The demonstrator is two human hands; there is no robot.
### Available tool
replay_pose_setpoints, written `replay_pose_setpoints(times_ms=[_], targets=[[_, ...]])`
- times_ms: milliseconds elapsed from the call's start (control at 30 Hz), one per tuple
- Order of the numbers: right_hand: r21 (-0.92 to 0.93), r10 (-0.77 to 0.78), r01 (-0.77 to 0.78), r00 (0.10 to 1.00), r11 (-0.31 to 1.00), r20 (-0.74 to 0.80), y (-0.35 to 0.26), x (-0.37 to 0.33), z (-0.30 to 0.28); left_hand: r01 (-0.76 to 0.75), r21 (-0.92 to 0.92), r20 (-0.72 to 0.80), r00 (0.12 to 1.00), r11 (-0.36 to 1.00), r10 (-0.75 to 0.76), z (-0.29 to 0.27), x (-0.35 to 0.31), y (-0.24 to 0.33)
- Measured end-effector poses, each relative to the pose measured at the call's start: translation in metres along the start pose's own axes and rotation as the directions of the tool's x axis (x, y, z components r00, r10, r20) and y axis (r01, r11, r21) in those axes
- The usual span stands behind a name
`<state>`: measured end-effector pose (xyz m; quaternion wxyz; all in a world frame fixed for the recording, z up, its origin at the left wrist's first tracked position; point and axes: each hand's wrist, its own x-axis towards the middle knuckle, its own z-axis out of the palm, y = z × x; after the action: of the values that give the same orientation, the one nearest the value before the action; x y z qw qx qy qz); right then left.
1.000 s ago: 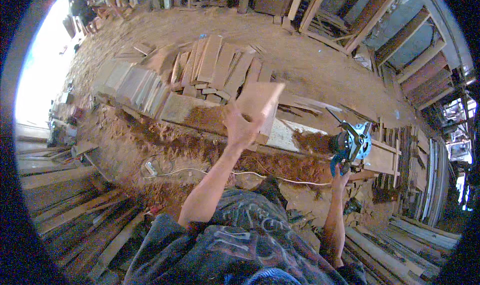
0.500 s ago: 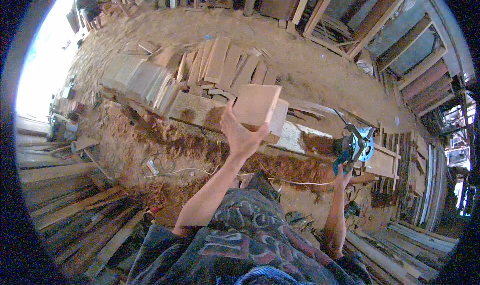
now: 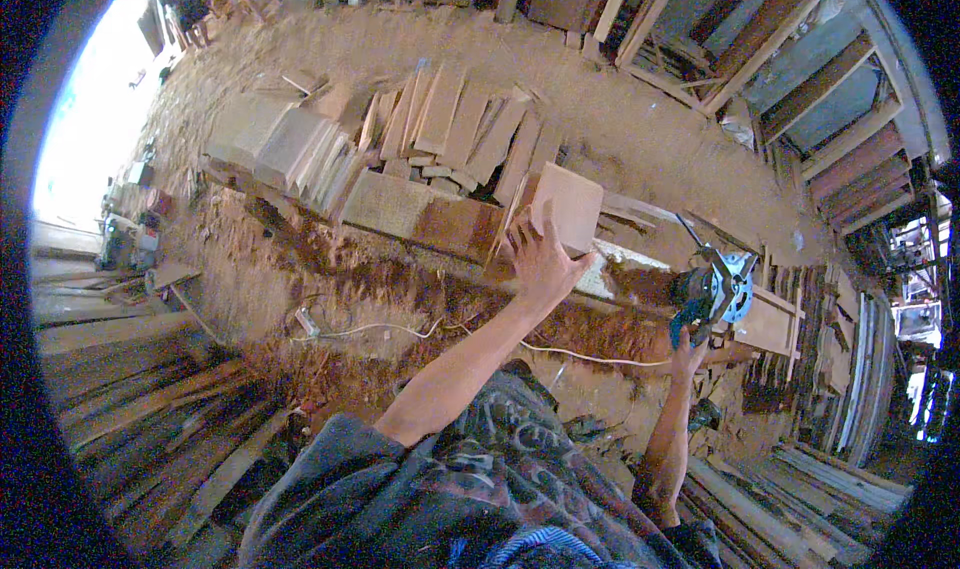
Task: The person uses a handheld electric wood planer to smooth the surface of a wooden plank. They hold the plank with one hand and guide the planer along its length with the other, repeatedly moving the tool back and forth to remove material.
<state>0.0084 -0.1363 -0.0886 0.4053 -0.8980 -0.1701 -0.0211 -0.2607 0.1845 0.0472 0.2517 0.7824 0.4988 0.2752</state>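
Note:
My left hand (image 3: 545,261) reaches over the bench and grips a pale wooden board (image 3: 571,207), thumb at its lower right edge and fingers along its left. The board is tilted up, and a second piece of wood shows at its left side, against the fingers. Off to the right, my right hand (image 3: 688,349) is closed round the handle of a power router (image 3: 728,287) with a round, light-blue base plate. The router lies tipped on the right end of the plank bench (image 3: 400,205); the hand partly hides its dark body.
Several cut boards (image 3: 290,149) lean in a row on the bench's left, beside more stacked boards (image 3: 450,119). A white cord (image 3: 590,357) crosses the sawdust below the bench. Long planks (image 3: 170,449) lie at lower left, and timber frames (image 3: 750,79) stand at far right.
My left hand has moved right along the bench with the board, which now tilts differently. The right hand and the router have stayed nearly in place.

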Motion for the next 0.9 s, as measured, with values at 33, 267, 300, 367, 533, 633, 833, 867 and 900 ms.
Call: replay_pose_setpoints(times_ms=[33, 267, 300, 367, 533, 633, 833, 867, 900], targets=[[0.182, 0.03, -0.049, 0.994, 0.982, 0.104, -0.001, 0.001, -0.001, 0.02, 0.019, 0.033, 0.999, 1.0, -0.021, 0.001, -0.001, 0.001], [0.393, 0.039, -0.117, 0.979, 0.912, 0.202, -0.009, 0.004, -0.008, -0.016, 0.021, -0.058, 0.998, 1.0, 0.018, -0.004, -0.001, 0.001], [0.429, 0.073, -0.128, 0.987, 0.894, 0.143, -0.007, 0.003, -0.009, -0.018, 0.034, -0.052, 0.998, 0.999, 0.019, -0.004, -0.002, 0.0], [0.344, 0.056, -0.104, 0.988, 0.933, 0.146, -0.004, 0.002, -0.009, -0.004, 0.057, -0.041, 0.999, 0.998, 0.007, -0.005, -0.003, -0.004], [0.136, 0.084, -0.102, 0.987, 0.986, 0.134, -0.013, 0.002, -0.012, -0.022, 0.06, -0.073, 0.997, 0.998, 0.027, -0.003, -0.008, -0.011], [0.18, -0.002, -0.02, 0.993, 0.983, 0.119, -0.021, -0.002, -0.018, 0.004, 0.048, -0.039, 0.999, 0.999, -0.002, -0.004, -0.01, -0.01], [0.467, 0.07, -0.168, 0.973, 0.868, 0.22, 0.017, 0.0, -0.01, -0.251, -0.271, -0.167, 0.963, 0.929, 0.211, -0.001, -0.011, 0.029], [0.359, 0.093, -0.162, 0.975, 0.919, 0.201, 0.027, 0.003, -0.014, -0.316, -0.274, -0.171, 0.946, 0.909, 0.277, 0.006, -0.011, 0.045], [0.285, 0.178, -0.245, 0.954, 0.927, 0.24, 0.036, 0.007, -0.019, -0.369, -0.301, -0.18, 0.928, 0.879, 0.327, 0.015, -0.011, 0.063]])
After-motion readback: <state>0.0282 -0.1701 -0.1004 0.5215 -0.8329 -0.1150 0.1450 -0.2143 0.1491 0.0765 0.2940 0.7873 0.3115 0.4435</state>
